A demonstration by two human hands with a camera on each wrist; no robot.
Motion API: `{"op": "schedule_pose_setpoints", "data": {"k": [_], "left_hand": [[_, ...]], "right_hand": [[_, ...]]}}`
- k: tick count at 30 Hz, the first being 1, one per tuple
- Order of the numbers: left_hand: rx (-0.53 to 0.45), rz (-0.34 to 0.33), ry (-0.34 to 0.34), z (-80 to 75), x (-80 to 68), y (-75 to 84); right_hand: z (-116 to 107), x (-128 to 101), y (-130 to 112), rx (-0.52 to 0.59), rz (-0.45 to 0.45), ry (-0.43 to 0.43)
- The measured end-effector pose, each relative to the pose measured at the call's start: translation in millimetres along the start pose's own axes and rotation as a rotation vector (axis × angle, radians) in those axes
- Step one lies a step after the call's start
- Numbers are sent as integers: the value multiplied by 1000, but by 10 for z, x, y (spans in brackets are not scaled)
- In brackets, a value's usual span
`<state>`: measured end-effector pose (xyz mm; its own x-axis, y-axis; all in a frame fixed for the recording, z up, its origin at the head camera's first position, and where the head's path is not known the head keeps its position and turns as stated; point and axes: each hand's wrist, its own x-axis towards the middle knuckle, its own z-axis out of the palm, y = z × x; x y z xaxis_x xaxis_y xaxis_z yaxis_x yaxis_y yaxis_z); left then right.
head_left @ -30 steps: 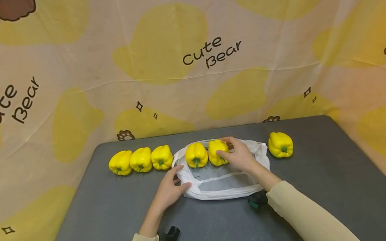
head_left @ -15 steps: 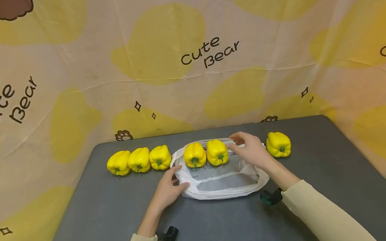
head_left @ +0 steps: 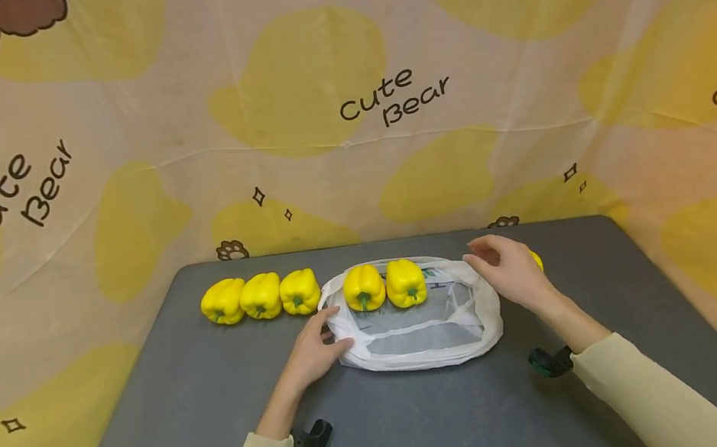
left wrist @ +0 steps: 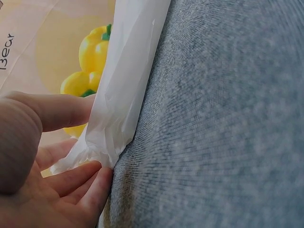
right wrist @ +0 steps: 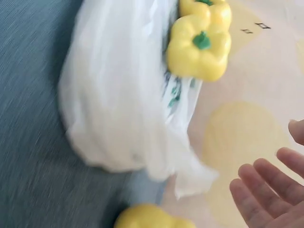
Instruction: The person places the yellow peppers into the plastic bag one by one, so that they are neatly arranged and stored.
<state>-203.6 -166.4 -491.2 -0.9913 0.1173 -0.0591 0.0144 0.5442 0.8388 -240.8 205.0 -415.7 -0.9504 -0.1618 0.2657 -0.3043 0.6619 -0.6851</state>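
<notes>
A white plastic bag lies with its mouth spread wide. Two yellow bell peppers, a left one and a right one, sit side by side at its back. My left hand holds the bag's left end; in the left wrist view the thumb goes over the rim while the fingers press the outer side. Over the bag's right edge hovers my right hand, fingers loosely bent and holding nothing. It mostly hides another yellow bell pepper, partly visible as a yellow pepper in the right wrist view.
Left of the bag, three more yellow bell peppers stand in a row on the dark grey table. A printed cloth backdrop rises behind the table's back edge and along both sides.
My right hand has let go of the right pepper in the bag and moved right, toward the lone pepper. My left hand has stayed at the bag's left end.
</notes>
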Motion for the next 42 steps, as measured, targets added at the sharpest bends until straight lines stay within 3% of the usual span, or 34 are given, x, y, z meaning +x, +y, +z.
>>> {"op": "schedule_pose_setpoints", "data": {"k": [8, 17, 29, 42], "left_hand": [[7, 8, 3, -1, 22, -13], [5, 21, 5, 2, 20, -8], [6, -7, -8, 4, 13, 5], [10, -4, 0, 1, 0, -7]], "right_hand": [[-141, -66, 208, -31, -45, 87], [-321, -119, 445, -80, -30, 159], [-417, -197, 662, -120, 79, 139], [-308, -195, 878, -101, 157, 97]]}}
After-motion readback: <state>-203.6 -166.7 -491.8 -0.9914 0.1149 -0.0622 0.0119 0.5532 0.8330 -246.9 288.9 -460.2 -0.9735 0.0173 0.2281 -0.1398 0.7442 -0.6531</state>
